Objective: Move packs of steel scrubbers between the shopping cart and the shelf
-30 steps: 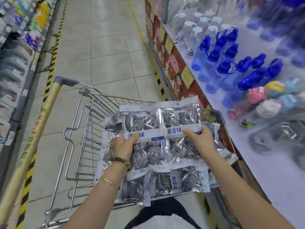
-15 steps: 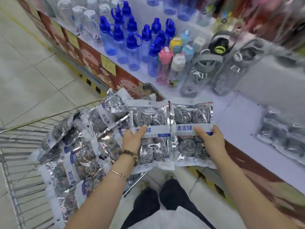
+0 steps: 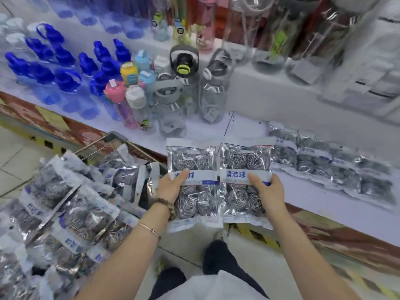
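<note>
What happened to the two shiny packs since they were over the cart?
The left pack and the right pack were carried right, off the cart, to the front edge of the shelf, near the packs already lying there. Nothing was let go: the left hand still holds one, the right hand the other. The pile in the cart stayed put.

We get bright, cool, even light whose source is out of view, with almost no shadow on the white shelf. Glare flecks the foil of the two held packs, which are the sharpest part of the view, along with our left hand and right hand. Toward the edges everything smears — the bottles up top and the carted packs at left go soft — and the shelf edge bows under the wide lens.
</note>
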The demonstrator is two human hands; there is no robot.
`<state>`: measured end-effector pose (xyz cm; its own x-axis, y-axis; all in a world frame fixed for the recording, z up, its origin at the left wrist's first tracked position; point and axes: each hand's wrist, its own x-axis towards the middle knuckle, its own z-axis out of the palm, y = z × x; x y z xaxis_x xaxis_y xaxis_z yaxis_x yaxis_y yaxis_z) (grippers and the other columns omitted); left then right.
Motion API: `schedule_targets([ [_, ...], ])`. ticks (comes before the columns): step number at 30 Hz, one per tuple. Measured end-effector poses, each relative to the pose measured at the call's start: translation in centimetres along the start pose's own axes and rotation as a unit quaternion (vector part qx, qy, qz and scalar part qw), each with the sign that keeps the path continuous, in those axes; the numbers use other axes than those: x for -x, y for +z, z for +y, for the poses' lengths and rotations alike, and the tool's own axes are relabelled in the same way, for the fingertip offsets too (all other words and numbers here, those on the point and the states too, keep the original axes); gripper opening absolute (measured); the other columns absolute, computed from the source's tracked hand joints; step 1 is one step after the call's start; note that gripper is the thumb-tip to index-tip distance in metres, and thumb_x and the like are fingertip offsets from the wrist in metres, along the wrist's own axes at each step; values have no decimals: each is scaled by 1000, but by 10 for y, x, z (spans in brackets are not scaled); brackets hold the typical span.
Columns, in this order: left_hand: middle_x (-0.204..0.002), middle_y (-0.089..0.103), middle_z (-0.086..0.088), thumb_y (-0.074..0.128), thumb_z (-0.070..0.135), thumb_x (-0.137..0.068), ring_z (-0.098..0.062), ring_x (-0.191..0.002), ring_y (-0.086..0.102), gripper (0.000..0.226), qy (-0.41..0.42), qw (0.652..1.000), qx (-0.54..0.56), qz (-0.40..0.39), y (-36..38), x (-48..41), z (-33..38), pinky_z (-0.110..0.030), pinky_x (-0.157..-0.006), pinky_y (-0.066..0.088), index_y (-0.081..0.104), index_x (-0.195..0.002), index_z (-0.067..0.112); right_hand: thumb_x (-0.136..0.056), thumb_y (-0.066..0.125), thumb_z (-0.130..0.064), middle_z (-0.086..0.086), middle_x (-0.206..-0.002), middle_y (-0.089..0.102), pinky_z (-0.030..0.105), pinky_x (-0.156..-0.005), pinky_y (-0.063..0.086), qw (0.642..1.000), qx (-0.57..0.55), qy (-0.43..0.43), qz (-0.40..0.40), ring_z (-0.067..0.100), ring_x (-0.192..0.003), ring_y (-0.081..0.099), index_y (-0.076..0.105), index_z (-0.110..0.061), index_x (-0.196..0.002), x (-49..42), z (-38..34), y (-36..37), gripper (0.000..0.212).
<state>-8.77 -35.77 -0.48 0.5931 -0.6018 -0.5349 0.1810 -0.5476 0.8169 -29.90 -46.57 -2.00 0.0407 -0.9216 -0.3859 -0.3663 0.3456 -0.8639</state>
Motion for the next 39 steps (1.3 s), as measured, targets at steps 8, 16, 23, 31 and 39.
schedule_targets([
  [8, -122, 58, -9, 68, 54, -71, -28, -114, 53, 69, -32, 999, -7, 17, 92, -51, 28, -42, -97, 43, 55, -120, 7, -82, 70, -35, 4, -99, 63, 27, -67, 44, 1000, -3, 30, -4, 17, -83, 59, 54, -13, -109, -88, 8, -61, 38],
  [16, -101, 65, -11, 71, 34, -77, -22, -86, 59, 38, -29, 997, -63, 25, 138, -105, 59, -29, -77, 47, 63, -100, 5, -85, 69, -29, 4, -101, 61, 26, -68, 42, 997, -14, 78, -24, 15, -82, 56, 53, -11, -114, -146, 12, -79, 38],
  [23, -106, 66, -12, 72, 39, -75, -27, -93, 61, 49, -35, 991, -125, 10, 162, -171, 85, -36, -85, 50, 63, -103, -1, -85, 68, -28, 3, -93, 59, 31, -72, 43, 994, -3, 112, -4, 17, -79, 56, 51, -6, -115, -193, 3, -69, 41],
  [31, -101, 65, -13, 70, 36, -78, -27, -92, 60, 41, -44, 984, -169, -27, 183, -245, 96, -32, -77, 48, 61, -99, 1, -87, 67, -22, 6, -84, 59, 27, -56, 43, 987, 37, 156, 26, 19, -69, 55, 52, -5, -105, -236, -8, -41, 29],
  [39, -104, 61, -6, 68, 35, -80, -26, -95, 57, 46, -81, 981, -171, -42, 202, -284, 94, -33, -80, 46, 57, -106, -1, -87, 66, -19, 6, -78, 55, 25, -52, 44, 982, 37, 185, 20, 13, -60, 50, 51, -2, -103, -271, -14, -11, 28],
])
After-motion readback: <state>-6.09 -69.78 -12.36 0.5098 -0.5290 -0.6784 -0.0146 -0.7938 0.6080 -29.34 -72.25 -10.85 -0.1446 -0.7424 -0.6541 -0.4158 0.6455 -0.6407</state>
